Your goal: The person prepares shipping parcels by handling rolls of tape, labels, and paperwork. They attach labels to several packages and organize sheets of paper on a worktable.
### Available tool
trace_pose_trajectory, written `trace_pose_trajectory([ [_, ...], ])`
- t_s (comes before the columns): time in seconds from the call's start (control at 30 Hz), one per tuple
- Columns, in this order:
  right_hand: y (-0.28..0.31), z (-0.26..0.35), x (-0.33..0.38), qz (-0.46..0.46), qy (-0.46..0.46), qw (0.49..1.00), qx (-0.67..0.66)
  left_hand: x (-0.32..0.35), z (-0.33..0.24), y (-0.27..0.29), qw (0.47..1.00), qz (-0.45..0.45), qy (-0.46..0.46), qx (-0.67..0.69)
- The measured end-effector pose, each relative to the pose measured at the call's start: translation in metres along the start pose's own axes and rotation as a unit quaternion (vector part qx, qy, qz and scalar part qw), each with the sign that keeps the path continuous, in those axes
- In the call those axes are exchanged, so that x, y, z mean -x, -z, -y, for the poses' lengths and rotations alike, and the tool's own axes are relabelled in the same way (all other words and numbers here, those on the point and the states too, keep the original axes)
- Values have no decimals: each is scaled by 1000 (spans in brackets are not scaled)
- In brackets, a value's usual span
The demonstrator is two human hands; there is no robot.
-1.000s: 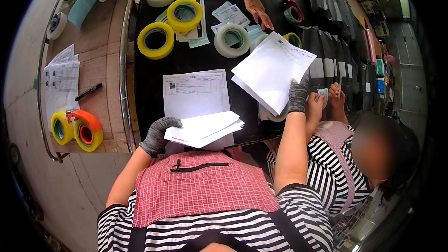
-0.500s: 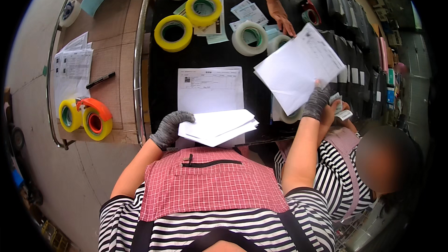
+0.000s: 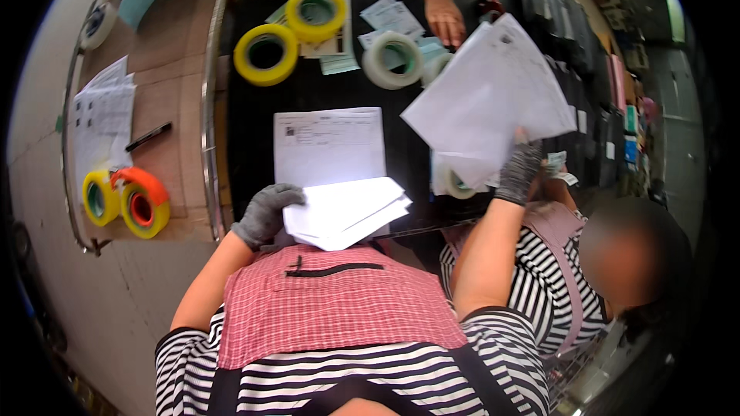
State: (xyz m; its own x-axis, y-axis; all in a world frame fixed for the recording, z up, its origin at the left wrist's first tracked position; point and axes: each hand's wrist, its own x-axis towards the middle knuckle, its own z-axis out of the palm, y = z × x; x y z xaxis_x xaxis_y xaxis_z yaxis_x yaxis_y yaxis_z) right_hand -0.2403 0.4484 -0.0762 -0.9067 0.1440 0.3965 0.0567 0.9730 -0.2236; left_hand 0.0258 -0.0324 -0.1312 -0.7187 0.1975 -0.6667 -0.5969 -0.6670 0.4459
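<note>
In a grey glove, my left hand [image 3: 267, 214] is closed on the left end of a folded white paper stack [image 3: 347, 208] at the table's near edge. Beneath it, a printed sheet [image 3: 329, 145] lies flat on the black table. My right hand [image 3: 520, 169], also gloved, grips the lower edge of some large white paper sheets [image 3: 489, 96], raised over the right side of the table. Faint print shows on their upper part. The sheets partly cover clear tape rolls beneath them.
Yellow tape rolls [image 3: 266, 55] and a clear tape roll [image 3: 393, 60] stand at the back. Another person's hand [image 3: 445, 19] rests at the far side. A co-worker in a striped sleeve [image 3: 543, 281] is close on my right. A cardboard-topped cart [image 3: 173, 162] with a black marker [image 3: 149, 137] stands left.
The sheets in my right hand have tilted and fanned apart slightly. The far person's hand has moved a little. My whole view has shifted slightly; my left hand keeps its hold.
</note>
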Motion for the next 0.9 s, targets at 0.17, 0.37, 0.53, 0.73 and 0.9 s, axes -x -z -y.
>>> trace_pose_trajectory([
  [0.17, 19, 70, 4, 57, -205, 883, -418, -4, 4, 5, 999, -50, 2, -11],
  [0.37, 21, 71, 9, 51, -234, 868, -435, -6, 4, 3, 998, -56, 10, -19],
  [0.53, 25, 64, 15, 44, -107, 993, -25, 2, -5, -7, 1000, -19, 13, -10],
  [0.73, 34, 70, 7, 28, -107, 984, -138, -5, 9, 16, 996, -14, -54, -72],
  [0.9, 44, 93, 12, 20, -43, 957, -286, -12, 16, 26, 969, 15, -143, -201],
])
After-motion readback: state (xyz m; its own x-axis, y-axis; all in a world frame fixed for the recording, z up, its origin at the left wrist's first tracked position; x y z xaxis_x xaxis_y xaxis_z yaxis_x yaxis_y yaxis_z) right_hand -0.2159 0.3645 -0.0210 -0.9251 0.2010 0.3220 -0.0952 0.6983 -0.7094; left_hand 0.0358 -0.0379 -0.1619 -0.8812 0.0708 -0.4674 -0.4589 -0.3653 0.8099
